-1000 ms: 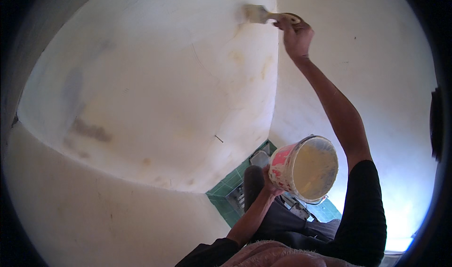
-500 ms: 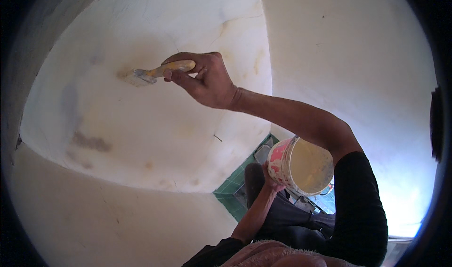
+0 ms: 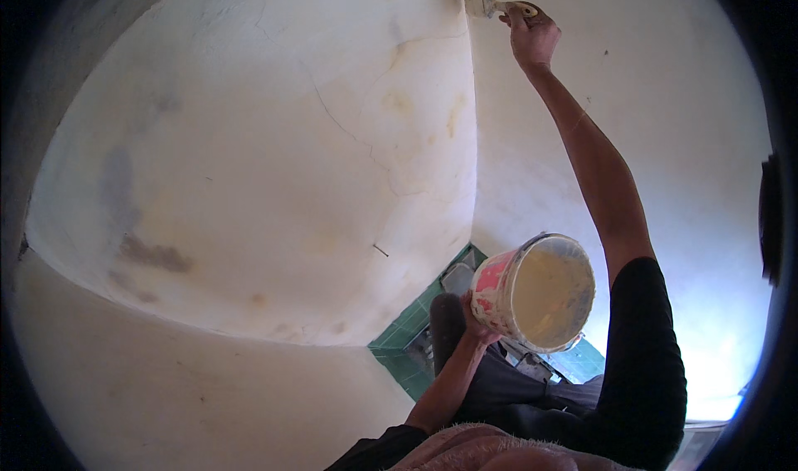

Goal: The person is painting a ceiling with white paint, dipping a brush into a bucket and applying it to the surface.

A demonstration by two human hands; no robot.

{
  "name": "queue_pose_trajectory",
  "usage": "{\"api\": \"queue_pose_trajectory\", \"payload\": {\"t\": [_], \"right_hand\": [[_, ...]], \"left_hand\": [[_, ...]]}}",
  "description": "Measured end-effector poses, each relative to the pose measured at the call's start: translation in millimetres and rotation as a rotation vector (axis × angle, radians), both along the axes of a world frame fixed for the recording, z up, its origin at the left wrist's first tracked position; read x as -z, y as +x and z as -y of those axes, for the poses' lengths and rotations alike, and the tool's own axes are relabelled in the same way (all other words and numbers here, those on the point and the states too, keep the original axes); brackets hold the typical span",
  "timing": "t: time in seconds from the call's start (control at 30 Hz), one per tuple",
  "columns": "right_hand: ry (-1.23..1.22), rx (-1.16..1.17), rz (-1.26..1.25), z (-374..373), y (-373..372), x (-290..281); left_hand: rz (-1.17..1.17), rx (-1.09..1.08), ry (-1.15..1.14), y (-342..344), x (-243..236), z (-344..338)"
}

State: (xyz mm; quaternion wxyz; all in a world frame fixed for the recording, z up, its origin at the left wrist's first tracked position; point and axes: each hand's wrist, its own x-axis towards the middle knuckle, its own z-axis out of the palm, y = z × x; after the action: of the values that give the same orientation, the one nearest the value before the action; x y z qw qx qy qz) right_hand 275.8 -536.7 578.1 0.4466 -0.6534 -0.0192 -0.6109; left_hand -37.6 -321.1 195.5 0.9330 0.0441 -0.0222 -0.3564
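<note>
High up and to the right, my right hand (image 3: 534, 39) is closed round the handle of a paintbrush (image 3: 486, 4). The bristles touch, or come very close to, the corner where the stained white wall (image 3: 274, 180) meets the plain wall on the right. Low in front of me, my left hand (image 3: 480, 315) grips the side of a paint bucket (image 3: 494, 281). The bucket is tilted so its mouth faces me, and cream-coloured paint (image 3: 550, 298) shows inside. White smears cover its rim and its red-labelled side.
A nail (image 3: 380, 250) sticks out of the stained wall, low down. Thin cracks and brownish patches mark that wall. Green tiles (image 3: 407, 325) run below, partly behind my leg and the bucket. Bright light falls on the right-hand wall (image 3: 698, 221).
My right hand has carried the brush from the middle of the stained wall up and right to the corner. The left hand still holds the bucket in nearly the same place.
</note>
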Motion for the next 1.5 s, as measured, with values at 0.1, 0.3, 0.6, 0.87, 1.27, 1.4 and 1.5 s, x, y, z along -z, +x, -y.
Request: {"api": "queue_pose_trajectory", "payload": {"t": [0.1, 0.3, 0.6, 0.87, 1.27, 1.4, 1.5], "right_hand": [[-0.125, 0.098, 0.097, -6.0, 10.1, -5.4], [-0.179, 0.201, 0.116, -22.1, 21.7, -7.7], [-0.120, 0.205, 0.008, -27.7, 8.9, 19.5], [-0.138, 0.181, 0.049, -38.0, 22.4, 37.5], [0.112, -0.375, 0.084, -93.3, -20.7, 28.6], [-0.006, -0.093, 0.113, -58.0, -14.4, 21.5], [-0.042, 0.166, 0.027, -46.5, -1.3, 7.1]], "left_hand": [[0.034, -0.002, -0.006, 4.3, 11.9, -5.3], [0.085, -0.009, -0.048, 5.0, 14.2, -3.6], [0.020, -0.011, -0.078, 0.6, 13.4, -8.8], [0.054, -0.005, -0.097, 3.2, 13.4, -5.7], [0.084, -0.017, -0.094, 5.0, 3.2, -10.8], [0.063, -0.046, -0.049, 5.2, 13.4, -7.1], [0.070, -0.033, -0.059, 6.9, 9.0, -5.6]]}}
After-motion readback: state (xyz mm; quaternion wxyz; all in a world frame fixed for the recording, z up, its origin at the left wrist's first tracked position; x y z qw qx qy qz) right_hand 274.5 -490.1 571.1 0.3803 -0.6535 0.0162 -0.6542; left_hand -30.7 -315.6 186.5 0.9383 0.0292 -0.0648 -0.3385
